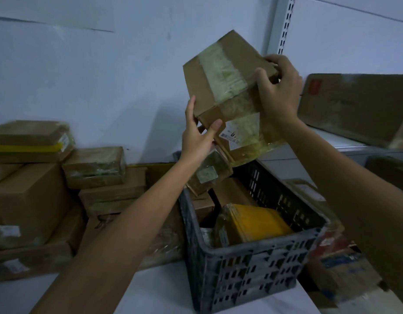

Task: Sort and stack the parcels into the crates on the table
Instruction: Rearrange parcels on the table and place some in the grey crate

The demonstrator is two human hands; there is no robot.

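A brown cardboard parcel (221, 87) with wide clear tape and a white label is held tilted in the air above the far end of a dark grey slotted crate (248, 264). My left hand (199, 134) grips its lower left corner. My right hand (278, 91) clasps its upper right edge. Inside the crate lie a yellow parcel (257, 223) wrapped in clear film and several brown boxes. A small taped box (209, 175) leans on the crate's far rim, just under the held parcel.
Stacked cardboard parcels (60, 184) fill the table to the left of the crate. A long flat carton (359, 107) lies on a shelf at the right. More boxes (341, 266) sit low at the right. The white table edge (155, 291) runs in front.
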